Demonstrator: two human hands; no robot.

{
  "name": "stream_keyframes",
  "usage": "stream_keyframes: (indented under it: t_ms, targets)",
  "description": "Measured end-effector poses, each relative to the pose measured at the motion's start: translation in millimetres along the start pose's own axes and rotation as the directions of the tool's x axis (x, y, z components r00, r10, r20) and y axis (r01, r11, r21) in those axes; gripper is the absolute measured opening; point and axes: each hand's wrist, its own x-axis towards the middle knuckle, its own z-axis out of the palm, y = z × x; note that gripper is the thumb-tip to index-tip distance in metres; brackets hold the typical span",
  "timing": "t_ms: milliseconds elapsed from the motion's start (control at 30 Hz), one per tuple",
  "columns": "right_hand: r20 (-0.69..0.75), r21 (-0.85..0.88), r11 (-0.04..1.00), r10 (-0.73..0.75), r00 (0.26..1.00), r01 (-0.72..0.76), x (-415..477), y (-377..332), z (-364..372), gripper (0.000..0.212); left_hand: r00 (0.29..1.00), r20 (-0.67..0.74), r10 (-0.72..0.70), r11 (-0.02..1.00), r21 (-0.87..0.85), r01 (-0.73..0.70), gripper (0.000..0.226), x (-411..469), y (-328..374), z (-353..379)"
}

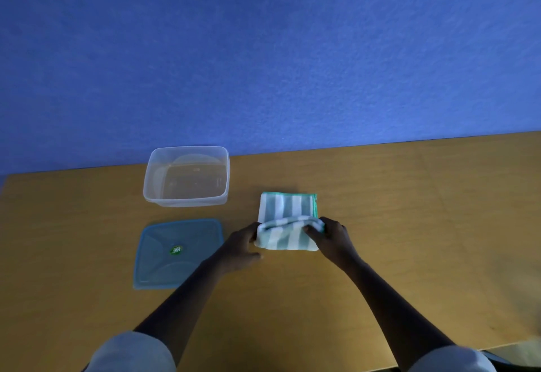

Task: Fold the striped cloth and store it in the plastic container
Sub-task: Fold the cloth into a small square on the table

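Note:
The green-and-white striped cloth (288,219) lies on the wooden table, folded small, with its near half lifted and curled over the far half. My left hand (240,247) grips the left end of that raised fold. My right hand (330,238) pinches the right end, fingers over the top of the fabric. The clear plastic container (186,176) stands open and empty at the back left, apart from the cloth. Its blue lid (177,252) lies flat in front of it, just left of my left hand.
The wooden table (409,210) runs up to a blue wall at the back. Its front edge shows at the lower right. Pale sleeves cover both upper arms at the bottom of the view.

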Motion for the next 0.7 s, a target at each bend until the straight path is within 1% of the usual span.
stream_keyframes:
  t_ms: [33, 133, 167, 233, 333, 467, 533, 633, 700]
  targets:
    - [-0.002, 0.036, 0.999, 0.021, 1.0, -0.021, 2, -2, 0, 0.016, 0.999, -0.036, -0.008, 1.0, 0.008, 0.009, 0.057, 1, -1, 3]
    - [0.003, 0.121, 0.991, 0.065, 0.998, -0.065, 6, -4, 2, 0.026, 0.983, -0.17, -0.062, 0.998, 0.018, 0.066, 0.022, 9, 0, 7]
    - [0.013, 0.143, 0.987, 0.078, 0.997, -0.079, 6, -4, 1, 0.03, 0.977, -0.2, -0.07, 0.997, 0.027, 0.077, 0.019, 11, 1, 7]
    - [0.039, 0.148, 0.984, 0.099, 0.994, -0.104, 6, 0, 1, 0.035, 0.965, -0.245, -0.096, 0.995, 0.017, 0.103, 0.027, 16, 3, 8]
    - [0.06, 0.059, 0.991, 0.114, 0.992, -0.117, 7, 6, 3, 0.033, 0.941, -0.318, -0.111, 0.993, -0.002, 0.117, 0.03, 20, 6, 8]
    - [-0.014, -0.027, 0.992, 0.12, 0.993, -0.12, 10, 10, 9, 0.025, 0.911, -0.378, -0.162, 0.987, -0.062, 0.15, 0.042, 26, 10, 11]
    - [-0.049, -0.005, 0.992, 0.123, 0.991, -0.123, 10, 9, 13, 0.022, 0.897, -0.402, -0.184, 0.983, -0.078, 0.167, 0.037, 27, 11, 13]
    - [-0.085, 0.032, 0.99, 0.136, 0.987, -0.134, 9, 7, 18, 0.022, 0.902, -0.401, -0.161, 0.987, -0.082, 0.14, 0.028, 27, 11, 13]
    - [-0.118, 0.034, 0.989, 0.147, 0.982, -0.144, 9, 5, 21, 0.02, 0.903, -0.407, -0.139, 0.99, -0.08, 0.116, 0.029, 27, 11, 13]
